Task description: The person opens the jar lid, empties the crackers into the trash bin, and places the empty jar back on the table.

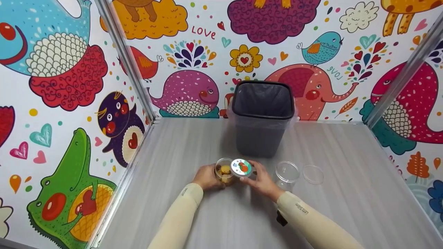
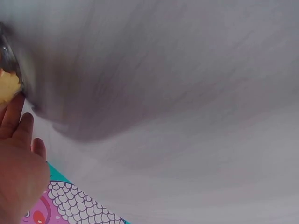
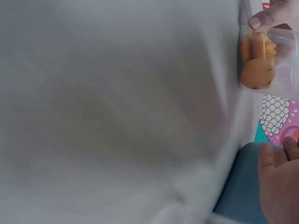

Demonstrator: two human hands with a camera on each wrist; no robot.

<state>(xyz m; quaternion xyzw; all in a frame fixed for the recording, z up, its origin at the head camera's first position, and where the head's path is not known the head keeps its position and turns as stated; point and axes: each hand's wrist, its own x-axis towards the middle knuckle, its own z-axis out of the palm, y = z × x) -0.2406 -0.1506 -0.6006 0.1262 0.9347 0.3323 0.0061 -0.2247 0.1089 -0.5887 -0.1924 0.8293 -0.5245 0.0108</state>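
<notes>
My left hand grips the side of a clear plastic jar that stands on the table. Several golden-brown cookies lie inside it; the right wrist view shows these cookies through the clear wall, with my left thumb on the jar. Just right of the jar's mouth, my right hand holds a round lid by its edge, tilted. A white label with green and orange-red printing covers the lid's top. In the left wrist view, my left hand shows only at the edge.
A second clear jar stands open to the right of my right hand, with a clear round lid flat beside it. Behind the hands stands a grey bin lined with a bag. Patterned walls border the table.
</notes>
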